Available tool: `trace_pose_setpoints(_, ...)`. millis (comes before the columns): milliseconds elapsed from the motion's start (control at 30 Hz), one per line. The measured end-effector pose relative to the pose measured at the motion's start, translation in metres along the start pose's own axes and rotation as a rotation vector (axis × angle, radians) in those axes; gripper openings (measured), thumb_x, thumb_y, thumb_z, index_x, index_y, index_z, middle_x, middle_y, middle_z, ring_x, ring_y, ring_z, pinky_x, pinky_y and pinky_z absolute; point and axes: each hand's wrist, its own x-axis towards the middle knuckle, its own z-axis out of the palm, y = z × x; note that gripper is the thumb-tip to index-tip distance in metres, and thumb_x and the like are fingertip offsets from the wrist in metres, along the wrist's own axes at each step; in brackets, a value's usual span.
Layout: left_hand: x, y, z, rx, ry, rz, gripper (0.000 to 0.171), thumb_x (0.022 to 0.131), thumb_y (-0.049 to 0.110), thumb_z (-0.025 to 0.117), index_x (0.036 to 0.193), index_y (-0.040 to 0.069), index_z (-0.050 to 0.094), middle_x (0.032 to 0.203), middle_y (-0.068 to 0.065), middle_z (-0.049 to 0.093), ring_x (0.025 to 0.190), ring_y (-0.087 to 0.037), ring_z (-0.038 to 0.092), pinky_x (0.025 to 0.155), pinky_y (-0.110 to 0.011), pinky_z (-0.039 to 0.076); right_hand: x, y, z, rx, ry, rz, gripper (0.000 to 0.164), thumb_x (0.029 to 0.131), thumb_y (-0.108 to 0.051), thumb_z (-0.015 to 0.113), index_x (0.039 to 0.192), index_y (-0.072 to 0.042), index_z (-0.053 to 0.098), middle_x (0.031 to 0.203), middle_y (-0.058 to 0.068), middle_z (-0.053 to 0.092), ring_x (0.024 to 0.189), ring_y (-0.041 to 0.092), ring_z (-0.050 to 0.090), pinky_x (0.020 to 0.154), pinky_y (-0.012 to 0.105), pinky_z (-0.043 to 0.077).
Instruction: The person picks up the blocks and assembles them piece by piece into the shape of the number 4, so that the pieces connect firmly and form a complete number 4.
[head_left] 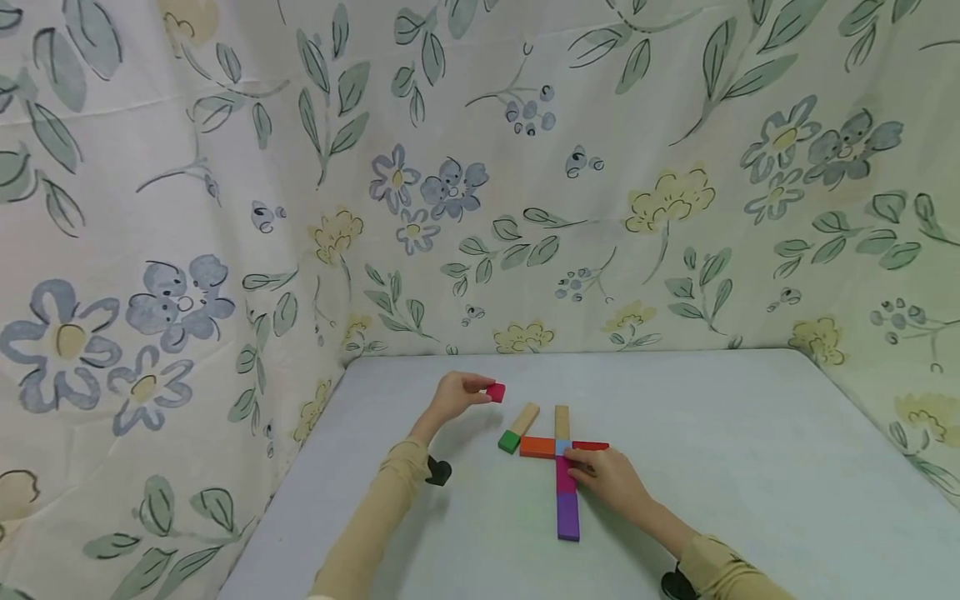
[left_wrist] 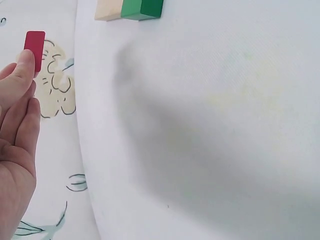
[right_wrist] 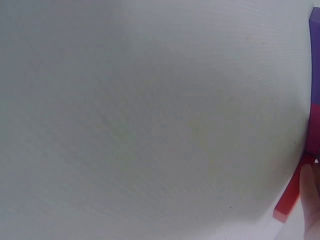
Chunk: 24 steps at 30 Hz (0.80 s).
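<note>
Thumb and fingers of my left hand [head_left: 459, 398] pinch a small red block [head_left: 496, 392], held up near the far side of the table. On the tabletop several blocks form a cross: a light blue block [head_left: 562, 447] in the middle, orange block [head_left: 537, 447] left, long red block [head_left: 592, 446] right, natural wood block [head_left: 562, 421] behind, magenta block [head_left: 565, 479] and purple block [head_left: 567, 518] in front. My right hand [head_left: 615, 483] reaches in from the right, fingertips at the light blue and magenta blocks. Its fingers partly cover the long red block [right_wrist: 287, 200].
Left of the cross lie a green block [head_left: 508, 442] and a slanted wood block [head_left: 528, 416], end to end. The white table [head_left: 720, 433] is backed by a floral cloth [head_left: 480, 183], which also hangs along its left side.
</note>
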Motion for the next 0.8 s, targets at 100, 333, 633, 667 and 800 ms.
trace_pose_setpoints(100, 0.004, 0.005, 0.002, -0.002, -0.002, 0.014, 0.032, 0.083, 0.011, 0.072, 0.115, 0.012, 0.07, 0.116, -0.009, 0.069, 0.11, -0.029, 0.063, 0.09, -0.035, 0.052, 0.0, 0.0, 0.0, -0.002, 0.005, -0.002, 0.027, 0.077, -0.013, 0.076, 0.104, -0.008, 0.074, 0.093, 0.005, 0.075, 0.074, 0.008, 0.065, 0.063, 0.019, 0.051)
trace_pose_setpoints(333, 0.011, 0.018, 0.007, -0.005, 0.009, 0.047, 0.03, 0.083, 0.009, 0.072, 0.113, 0.011, 0.071, 0.115, -0.009, 0.069, 0.107, -0.026, 0.064, 0.09, -0.035, 0.052, 0.0, 0.001, 0.002, -0.003, -0.009, 0.014, 0.028, 0.078, -0.013, 0.076, 0.105, -0.007, 0.073, 0.096, 0.006, 0.074, 0.078, 0.011, 0.068, 0.065, 0.02, 0.052)
trace_pose_setpoints(633, 0.02, 0.027, 0.014, -0.006, 0.007, 0.053, 0.031, 0.083, 0.011, 0.072, 0.114, 0.011, 0.07, 0.116, -0.008, 0.069, 0.11, -0.024, 0.063, 0.092, -0.033, 0.051, 0.001, 0.0, 0.001, -0.008, -0.027, 0.034, 0.029, 0.078, -0.014, 0.076, 0.106, -0.008, 0.073, 0.098, 0.006, 0.074, 0.082, 0.015, 0.069, 0.067, 0.021, 0.053)
trace_pose_setpoints(667, 0.021, 0.029, 0.015, -0.003, 0.007, 0.056, 0.031, 0.083, 0.011, 0.072, 0.115, 0.011, 0.07, 0.116, -0.008, 0.069, 0.11, -0.025, 0.063, 0.092, -0.033, 0.051, 0.001, 0.0, 0.001, -0.003, -0.027, 0.039, 0.029, 0.078, -0.015, 0.076, 0.106, -0.008, 0.073, 0.098, 0.006, 0.074, 0.082, 0.014, 0.069, 0.068, 0.021, 0.053)
trace_pose_setpoints(800, 0.024, 0.035, 0.017, 0.005, 0.016, 0.06, 0.031, 0.084, 0.01, 0.071, 0.115, 0.011, 0.07, 0.116, -0.007, 0.069, 0.11, -0.025, 0.063, 0.092, -0.033, 0.051, 0.0, -0.001, 0.001, -0.006, -0.017, 0.022, 0.028, 0.078, -0.013, 0.076, 0.105, -0.007, 0.073, 0.096, 0.005, 0.074, 0.079, 0.011, 0.068, 0.066, 0.02, 0.053)
